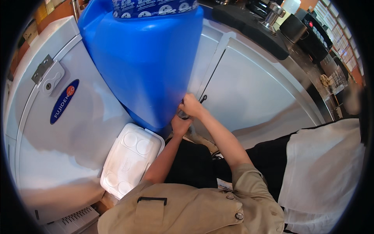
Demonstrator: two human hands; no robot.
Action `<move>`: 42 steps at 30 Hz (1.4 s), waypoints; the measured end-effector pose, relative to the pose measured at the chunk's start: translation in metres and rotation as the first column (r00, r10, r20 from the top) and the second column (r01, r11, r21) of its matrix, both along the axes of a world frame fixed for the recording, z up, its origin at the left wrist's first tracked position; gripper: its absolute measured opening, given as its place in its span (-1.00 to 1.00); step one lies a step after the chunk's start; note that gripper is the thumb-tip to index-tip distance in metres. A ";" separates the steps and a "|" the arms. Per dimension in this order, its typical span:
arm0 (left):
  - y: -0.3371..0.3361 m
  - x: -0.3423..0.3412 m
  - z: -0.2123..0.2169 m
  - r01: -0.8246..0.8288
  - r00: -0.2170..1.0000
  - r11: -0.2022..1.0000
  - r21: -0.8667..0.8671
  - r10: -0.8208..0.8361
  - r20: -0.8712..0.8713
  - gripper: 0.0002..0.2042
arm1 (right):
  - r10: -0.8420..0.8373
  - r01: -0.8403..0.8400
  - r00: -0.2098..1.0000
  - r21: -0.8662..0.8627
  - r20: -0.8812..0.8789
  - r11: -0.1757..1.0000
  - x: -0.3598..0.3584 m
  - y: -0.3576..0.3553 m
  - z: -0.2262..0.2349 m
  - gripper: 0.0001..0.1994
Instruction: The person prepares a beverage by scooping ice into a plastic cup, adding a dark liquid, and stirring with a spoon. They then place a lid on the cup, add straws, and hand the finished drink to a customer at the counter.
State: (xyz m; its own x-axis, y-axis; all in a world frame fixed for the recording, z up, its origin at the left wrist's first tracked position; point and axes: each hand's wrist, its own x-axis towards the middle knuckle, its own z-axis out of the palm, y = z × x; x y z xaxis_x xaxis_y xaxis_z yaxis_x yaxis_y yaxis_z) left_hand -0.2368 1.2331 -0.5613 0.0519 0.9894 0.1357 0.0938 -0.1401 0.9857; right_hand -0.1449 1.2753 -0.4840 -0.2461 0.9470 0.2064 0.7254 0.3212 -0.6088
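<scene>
Blue drum [146, 66] upright beside white chest freezer [58, 128]; both hands' fingers, right hand [191, 105] and left hand [180, 125], closed around small fitting at its base; work unfinished.

There is one view only, from a wide fisheye camera worn on the person's head, so no second view shares any ground with it. It looks steeply down along the person's own chest and forearms, which come in from the lower edge. The lens sits close to the work: the blue container [146, 58] fills the upper middle, and both hands meet just below it. Straight edges of the white cabinet door [253, 93] bow toward the rim. The counter top [249, 29] curves along the upper right, and its far end seems too blurred to read.
</scene>
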 end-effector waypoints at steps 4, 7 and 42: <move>0.009 0.009 -0.009 -0.086 0.996 0.996 0.036 0.086 -0.003 -0.49 | -0.034 0.031 0.997 -0.049 -0.071 0.998 0.000 -0.002 0.000 -0.69; 0.002 0.012 -0.007 -0.172 0.985 0.981 0.095 0.170 0.022 -0.52 | -0.216 0.198 0.967 -0.137 -0.132 0.971 -0.005 0.000 -0.004 -0.71; 0.003 0.028 -0.007 -0.242 0.960 0.959 0.149 0.214 0.181 -0.50 | 0.017 -0.201 0.917 0.426 0.397 0.882 0.007 -0.016 0.000 -0.77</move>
State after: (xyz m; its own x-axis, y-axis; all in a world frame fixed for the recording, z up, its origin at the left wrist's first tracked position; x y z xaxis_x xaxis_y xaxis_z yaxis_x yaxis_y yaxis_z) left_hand -0.2087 1.2363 -0.5687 -0.2089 0.9342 0.2892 -0.0158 -0.2989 0.9542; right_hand -0.1378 1.2594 -0.4841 -0.4870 0.7341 0.4732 0.8100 0.5823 -0.0699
